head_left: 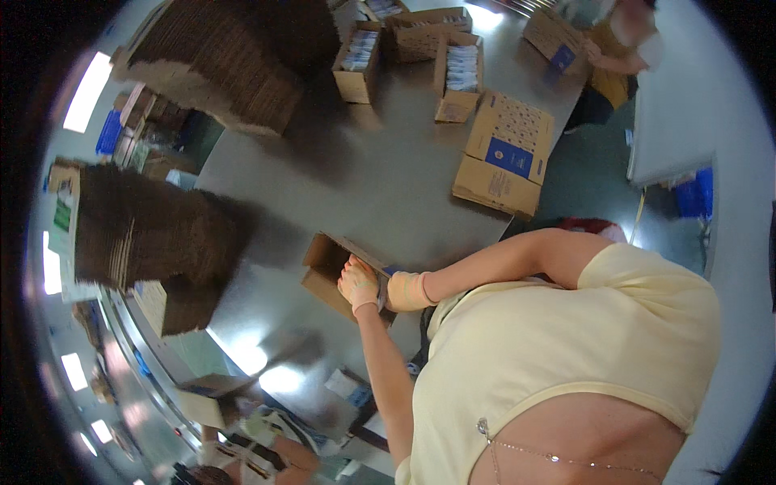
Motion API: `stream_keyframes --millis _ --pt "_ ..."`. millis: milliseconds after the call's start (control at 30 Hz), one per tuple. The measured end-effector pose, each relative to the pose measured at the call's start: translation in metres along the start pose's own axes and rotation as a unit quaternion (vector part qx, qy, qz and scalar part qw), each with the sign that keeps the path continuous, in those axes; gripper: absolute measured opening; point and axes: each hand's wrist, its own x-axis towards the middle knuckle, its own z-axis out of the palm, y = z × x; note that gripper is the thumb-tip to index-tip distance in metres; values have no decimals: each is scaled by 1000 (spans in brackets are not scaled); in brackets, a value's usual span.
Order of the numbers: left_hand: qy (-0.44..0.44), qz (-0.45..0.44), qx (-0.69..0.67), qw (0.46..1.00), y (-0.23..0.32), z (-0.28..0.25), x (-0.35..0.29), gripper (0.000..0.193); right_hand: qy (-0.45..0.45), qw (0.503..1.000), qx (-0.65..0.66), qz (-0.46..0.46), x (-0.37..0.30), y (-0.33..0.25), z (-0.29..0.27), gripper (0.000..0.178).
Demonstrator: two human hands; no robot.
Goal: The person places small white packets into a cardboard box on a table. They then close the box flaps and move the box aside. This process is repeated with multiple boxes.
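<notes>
A small brown cardboard box (325,293) stands open on the metal table, close to my body. Both hands wear pale, thin gloves. My left hand (358,283) reaches over the box opening, its fingers bent against the far side wall. My right hand (406,291) grips the box at its right end, beside the left wrist. The right fingertips are partly hidden by the box edge and the left hand. Inside, the box is dark, and I cannot make out any contents.
The metal table (356,174) carries tall stacks of flat cardboard (153,226) on the left. Open boxes of white packets (461,73) stand at the far side. A flattened carton (497,174) lies at right. Other people (618,56) work at far right and lower left.
</notes>
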Motion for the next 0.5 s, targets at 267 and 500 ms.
stream_keyframes --millis 267,500 --pt "225 113 -97 963 -6 22 -44 57 -7 999 -24 -33 -4 5 -3 18" --pt "22 -25 -140 990 -5 23 -23 42 -27 999 -26 4 -7 -9 -25 14"
